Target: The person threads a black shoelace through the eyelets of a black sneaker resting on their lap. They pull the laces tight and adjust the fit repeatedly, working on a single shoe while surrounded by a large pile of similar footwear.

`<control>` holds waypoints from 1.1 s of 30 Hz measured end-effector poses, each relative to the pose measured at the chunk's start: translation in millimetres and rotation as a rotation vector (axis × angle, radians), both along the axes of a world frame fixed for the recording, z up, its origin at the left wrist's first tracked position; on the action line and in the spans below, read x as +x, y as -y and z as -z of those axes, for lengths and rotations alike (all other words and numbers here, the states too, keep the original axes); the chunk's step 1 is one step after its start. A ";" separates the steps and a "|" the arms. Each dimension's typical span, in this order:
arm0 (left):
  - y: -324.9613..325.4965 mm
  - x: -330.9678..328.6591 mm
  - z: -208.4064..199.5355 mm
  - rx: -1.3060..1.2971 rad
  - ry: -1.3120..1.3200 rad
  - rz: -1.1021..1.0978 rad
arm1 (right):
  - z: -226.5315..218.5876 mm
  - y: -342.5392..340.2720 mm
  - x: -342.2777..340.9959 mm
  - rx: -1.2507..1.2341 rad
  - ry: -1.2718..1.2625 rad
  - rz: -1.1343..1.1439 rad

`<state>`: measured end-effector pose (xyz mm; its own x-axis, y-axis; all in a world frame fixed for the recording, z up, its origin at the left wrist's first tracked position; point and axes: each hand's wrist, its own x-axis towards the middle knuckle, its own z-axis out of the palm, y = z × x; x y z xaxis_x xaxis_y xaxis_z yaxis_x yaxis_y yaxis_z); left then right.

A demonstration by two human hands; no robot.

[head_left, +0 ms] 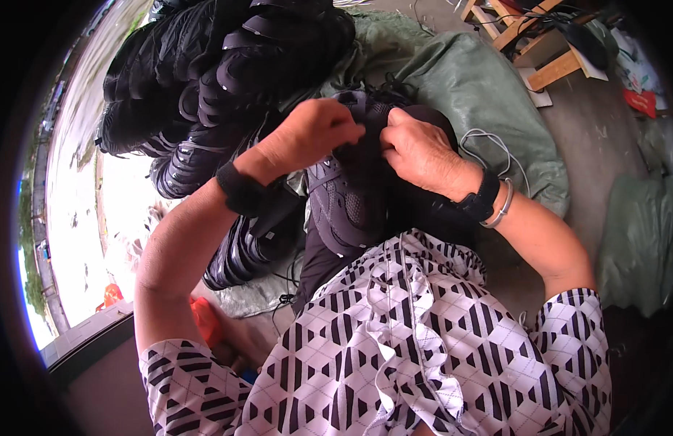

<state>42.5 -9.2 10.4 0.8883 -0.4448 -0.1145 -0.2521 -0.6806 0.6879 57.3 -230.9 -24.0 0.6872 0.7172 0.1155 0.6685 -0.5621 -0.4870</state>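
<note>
A dark grey sneaker [341, 203] with mesh panels rests on my lap, its toe toward me. Above its upper part my left hand [311, 136] is closed, the fingertips pinched together. Facing it a short gap away, my right hand [425, 154] is closed too, thumb against the curled fingers. Whatever the fingertips pinch is too dark and small to make out against the black cloth behind. Dark laces [394, 89] show just beyond the hands.
A large heap of dark sneakers [176, 62] stands on the left. Green sheeting [489, 94] spreads ahead, with a pale cord [500, 138] on it. A wooden stool [558, 70] stands at the far right. Something orange [205, 320] lies beside my left elbow.
</note>
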 end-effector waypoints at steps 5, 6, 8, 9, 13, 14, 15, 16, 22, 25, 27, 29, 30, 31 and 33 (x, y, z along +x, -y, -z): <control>1.2 -18.8 3.2 -0.591 -0.200 -0.353 | -16.8 9.3 25.7 0.746 -1.006 0.223; -1.6 -20.5 4.3 -0.592 -0.253 -0.373 | -23.7 10.1 30.0 0.910 -1.017 0.162; -2.8 -19.7 9.9 -0.589 -0.229 -0.367 | -34.4 9.4 30.3 0.506 -0.816 0.148; -2.5 -19.3 10.7 -0.584 -0.217 -0.362 | -35.0 4.2 28.9 0.307 -0.684 0.128; 6.9 -24.7 6.0 -0.713 -0.246 -0.375 | -9.2 -14.5 29.6 -0.092 -0.008 0.009; 6.7 -22.2 4.2 -0.719 -0.255 -0.386 | -1.6 -15.5 29.3 -0.063 0.014 0.025; 6.0 -20.7 2.2 -0.725 -0.265 -0.398 | 4.8 -16.3 28.9 -0.034 0.036 0.040; 4.3 -22.0 2.1 -0.724 -0.266 -0.415 | 9.3 -15.5 30.4 -0.004 0.058 0.055; 2.4 -25.9 9.5 -0.749 -0.255 -0.419 | -12.2 -1.9 33.5 0.733 -1.321 0.111; 1.3 -23.5 15.7 -0.812 -0.259 -0.372 | -23.9 -24.4 10.7 0.477 -0.946 -0.125; 1.2 -21.8 22.0 -0.904 -0.242 -0.334 | -25.0 -38.1 3.9 0.487 -0.933 -0.054; 2.4 -22.1 20.6 -0.921 -0.264 -0.375 | -28.5 -39.7 2.3 0.481 -0.920 -0.008; 1.4 -20.7 18.5 -0.928 -0.312 -0.387 | -32.8 -37.8 3.2 0.469 -0.914 0.002; 0.5 -19.1 16.8 -0.935 -0.360 -0.398 | -39.2 -34.5 4.8 0.457 -0.908 0.013; -0.7 -19.4 16.3 -0.852 -0.300 -0.450 | -85.5 -19.8 10.9 0.813 -0.827 -0.141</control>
